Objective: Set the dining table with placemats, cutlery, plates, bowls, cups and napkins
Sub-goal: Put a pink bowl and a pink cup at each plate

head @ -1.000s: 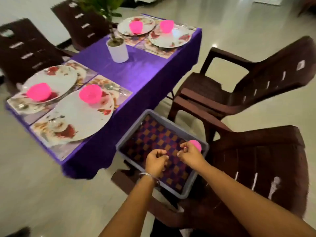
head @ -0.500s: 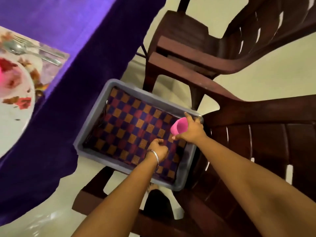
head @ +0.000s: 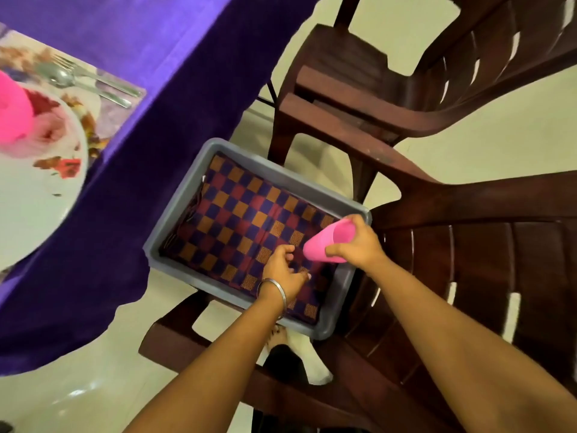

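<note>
- Right hand (head: 356, 245) grips a pink cup (head: 327, 242); thumb and fingers are curled round its side. The cup is tilted, its open mouth facing up and to the right, its base pointing towards the left hand.
- The cup is held above the near right corner of a grey tray (head: 175, 220), clear of the tray floor.
- Left hand (head: 284, 273) reaches into the same corner of the tray, palm down, fingers loosely bent with their tips on or just above the checked cloth (head: 237, 220). Whether the fingertips pinch the cloth cannot be told. A metal bangle (head: 276, 290) sits on that wrist.
- The checked cloth, in purple, maroon and orange squares, covers the tray floor from wall to wall.
- The tray rests on the seat of a brown plastic chair (head: 468, 276), its far left corner overhanging the seat edge towards the table.
- A second brown chair (head: 390, 89) stands beyond the first, beside the table.
- The table carries a purple tablecloth (head: 140, 135) that hangs down past the table edge, near the tray's left wall.
- At the left edge of the table: a floral plate (head: 40, 189) on a placemat (head: 125, 98), with a pink bowl (head: 12, 110) on the plate.
- A fork (head: 93, 76) and a spoon (head: 62, 78) lie side by side on the placemat, beyond the plate.
</note>
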